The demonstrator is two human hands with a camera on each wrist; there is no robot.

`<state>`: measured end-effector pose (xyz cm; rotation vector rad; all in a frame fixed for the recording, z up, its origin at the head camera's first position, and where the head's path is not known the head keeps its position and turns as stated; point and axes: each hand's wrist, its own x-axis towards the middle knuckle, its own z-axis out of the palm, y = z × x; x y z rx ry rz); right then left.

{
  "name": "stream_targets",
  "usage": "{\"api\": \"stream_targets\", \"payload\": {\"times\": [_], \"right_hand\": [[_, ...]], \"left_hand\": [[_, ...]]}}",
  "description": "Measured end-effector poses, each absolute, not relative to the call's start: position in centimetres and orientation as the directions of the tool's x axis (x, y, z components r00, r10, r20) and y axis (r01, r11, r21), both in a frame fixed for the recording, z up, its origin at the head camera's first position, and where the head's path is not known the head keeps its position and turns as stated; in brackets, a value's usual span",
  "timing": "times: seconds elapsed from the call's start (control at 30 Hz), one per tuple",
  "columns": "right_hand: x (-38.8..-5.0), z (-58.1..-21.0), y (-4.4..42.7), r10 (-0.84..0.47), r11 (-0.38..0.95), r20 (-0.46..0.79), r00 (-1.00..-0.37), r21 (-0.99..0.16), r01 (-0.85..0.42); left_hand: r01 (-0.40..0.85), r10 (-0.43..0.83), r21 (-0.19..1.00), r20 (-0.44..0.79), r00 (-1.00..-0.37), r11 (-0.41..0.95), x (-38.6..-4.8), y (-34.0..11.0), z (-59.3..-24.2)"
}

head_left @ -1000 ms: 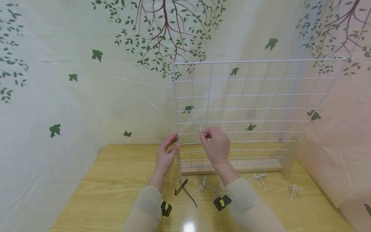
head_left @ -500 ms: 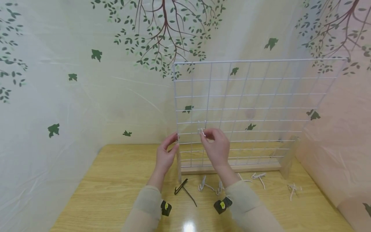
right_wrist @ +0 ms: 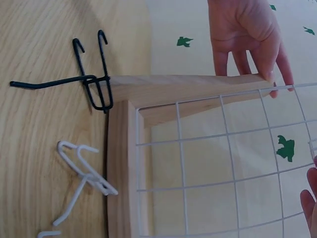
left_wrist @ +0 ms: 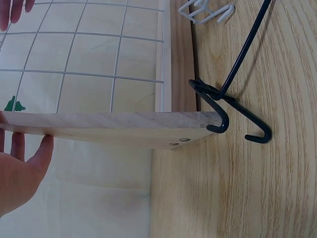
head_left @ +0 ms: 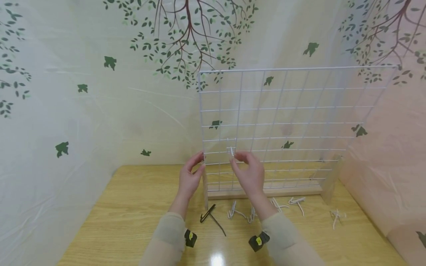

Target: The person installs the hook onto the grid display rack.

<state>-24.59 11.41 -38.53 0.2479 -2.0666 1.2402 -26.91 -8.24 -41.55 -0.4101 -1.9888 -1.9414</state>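
Wire rack [head_left: 283,192]: grid on a wooden stand, upright.
Left hand [head_left: 190,181]: thumb and fingers grip the wooden upright [left_wrist: 114,121].
Right hand [head_left: 250,173]: slightly lower than a second ago; fingertips at the hook, pinch unclear.
White hook [head_left: 231,150]: at the grid's lower left; probably light, stiff, smooth; best held by its projecting arm, more exposed than earlier.

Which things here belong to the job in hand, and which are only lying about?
Job, it seems:
white hook at the right hand
grid
stand, held by the left hand

Lying about, for now:
black hook
other white hooks
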Motion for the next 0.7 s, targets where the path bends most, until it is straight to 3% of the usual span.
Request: {"api": "stream_targets", "payload": {"times": [0.7], "right_hand": [[-22.8,-43.5,13.8,0.074,0.437,0.525,-0.848,-0.782,-0.445]], "left_hand": [[0.423,-0.029,0.906,0.423,-0.906,0.019,-26.7,-8.2,-41.4]]}}
